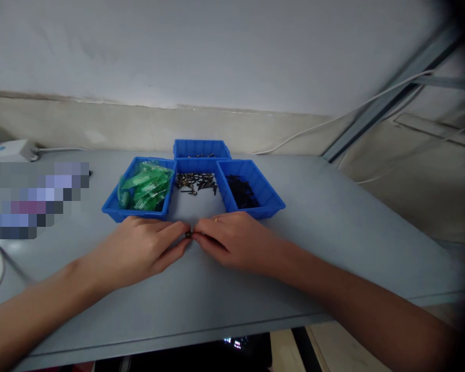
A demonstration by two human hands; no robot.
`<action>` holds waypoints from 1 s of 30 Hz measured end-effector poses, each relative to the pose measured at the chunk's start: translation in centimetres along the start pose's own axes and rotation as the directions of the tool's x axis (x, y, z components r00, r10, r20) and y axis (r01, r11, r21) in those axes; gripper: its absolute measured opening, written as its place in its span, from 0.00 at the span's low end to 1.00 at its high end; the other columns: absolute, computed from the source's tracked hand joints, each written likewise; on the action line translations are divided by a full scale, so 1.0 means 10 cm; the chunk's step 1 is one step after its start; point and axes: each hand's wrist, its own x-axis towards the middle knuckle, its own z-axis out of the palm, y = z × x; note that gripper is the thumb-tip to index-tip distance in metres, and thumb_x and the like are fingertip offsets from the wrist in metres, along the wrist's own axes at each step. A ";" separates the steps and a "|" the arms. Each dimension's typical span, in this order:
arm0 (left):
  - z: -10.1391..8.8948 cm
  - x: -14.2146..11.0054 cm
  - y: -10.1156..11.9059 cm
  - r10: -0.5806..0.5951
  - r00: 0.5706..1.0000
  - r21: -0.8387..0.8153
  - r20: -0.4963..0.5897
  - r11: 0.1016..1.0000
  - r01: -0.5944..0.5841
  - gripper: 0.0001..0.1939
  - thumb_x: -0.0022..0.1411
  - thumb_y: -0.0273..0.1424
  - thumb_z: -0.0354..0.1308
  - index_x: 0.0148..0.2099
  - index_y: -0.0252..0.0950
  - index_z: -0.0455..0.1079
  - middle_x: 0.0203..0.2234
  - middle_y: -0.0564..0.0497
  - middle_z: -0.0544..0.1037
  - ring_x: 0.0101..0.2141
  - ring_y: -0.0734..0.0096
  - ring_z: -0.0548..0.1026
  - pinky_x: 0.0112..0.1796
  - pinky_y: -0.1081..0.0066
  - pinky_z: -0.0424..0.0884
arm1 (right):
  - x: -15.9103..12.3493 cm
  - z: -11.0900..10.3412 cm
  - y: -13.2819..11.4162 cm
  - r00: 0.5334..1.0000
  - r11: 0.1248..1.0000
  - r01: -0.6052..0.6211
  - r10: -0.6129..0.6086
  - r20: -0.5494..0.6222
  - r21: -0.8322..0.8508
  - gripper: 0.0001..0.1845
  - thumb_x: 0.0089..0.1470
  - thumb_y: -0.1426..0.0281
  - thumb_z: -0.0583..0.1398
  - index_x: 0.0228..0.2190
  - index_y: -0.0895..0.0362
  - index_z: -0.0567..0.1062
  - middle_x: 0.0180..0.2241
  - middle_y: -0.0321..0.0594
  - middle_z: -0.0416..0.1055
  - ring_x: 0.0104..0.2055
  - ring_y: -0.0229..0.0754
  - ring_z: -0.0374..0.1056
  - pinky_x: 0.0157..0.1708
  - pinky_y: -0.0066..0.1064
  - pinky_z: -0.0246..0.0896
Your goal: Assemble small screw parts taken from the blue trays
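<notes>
My left hand [143, 248] and my right hand [236, 240] meet above the grey table, fingertips nearly touching. Both are closed in a pinch on a small dark screw-like piece [188, 234], mostly hidden by the fingers. Just beyond them lies a loose pile of dark screws [197, 182] on the tabletop. A blue bin [114, 206] with green plastic bags [149, 186] stands beyond my left hand. Beyond my right hand is a second blue bin [269, 194] holding small black parts [240, 191], too dark to make out.
Behind the screws, a third blue bin [199, 147] holds small metal pieces. The grey table [333, 217] backs onto a wall. A white cable [310, 129] runs along a metal post [372, 103] at right. A white power strip [13, 150] and a blurred-out area are at left.
</notes>
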 end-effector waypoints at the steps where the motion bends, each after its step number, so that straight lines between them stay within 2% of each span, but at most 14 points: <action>1: 0.00 0.00 0.00 0.004 1.000 0.001 0.002 1.000 -0.004 0.14 0.64 0.32 0.42 0.31 0.35 0.65 0.19 0.55 0.69 0.19 0.75 0.68 0.22 0.73 0.59 | 0.00 0.00 0.00 1.000 1.000 0.000 0.000 0.000 -0.002 0.11 0.57 0.68 0.49 0.29 0.58 0.68 0.24 0.36 0.67 0.25 0.36 0.62 0.27 0.27 0.50; 14: 0.02 -0.01 -0.01 0.006 1.000 0.044 -0.021 0.999 -0.005 0.15 0.64 0.34 0.41 0.30 0.35 0.64 0.17 0.55 0.68 0.18 0.75 0.68 0.20 0.73 0.59 | 0.00 0.02 0.01 1.000 1.000 -0.011 0.011 0.029 -0.023 0.11 0.57 0.68 0.49 0.29 0.58 0.68 0.24 0.36 0.68 0.25 0.35 0.62 0.27 0.27 0.50; 20: 0.03 -0.02 -0.02 -0.001 1.000 0.039 -0.016 0.999 0.002 0.15 0.65 0.34 0.41 0.36 0.35 0.67 0.19 0.54 0.71 0.20 0.74 0.70 0.22 0.73 0.61 | 0.00 0.03 0.02 1.000 0.999 -0.009 0.011 0.024 -0.044 0.11 0.57 0.68 0.49 0.29 0.58 0.68 0.24 0.37 0.68 0.24 0.36 0.62 0.26 0.27 0.49; 30: 0.03 -0.01 -0.03 -0.010 0.999 0.042 -0.037 0.999 0.012 0.13 0.65 0.35 0.43 0.39 0.35 0.67 0.21 0.54 0.73 0.22 0.73 0.72 0.23 0.74 0.63 | 0.02 0.04 -0.01 0.998 0.997 -0.027 0.031 0.062 -0.065 0.11 0.57 0.68 0.49 0.30 0.59 0.68 0.24 0.38 0.69 0.24 0.37 0.63 0.25 0.28 0.50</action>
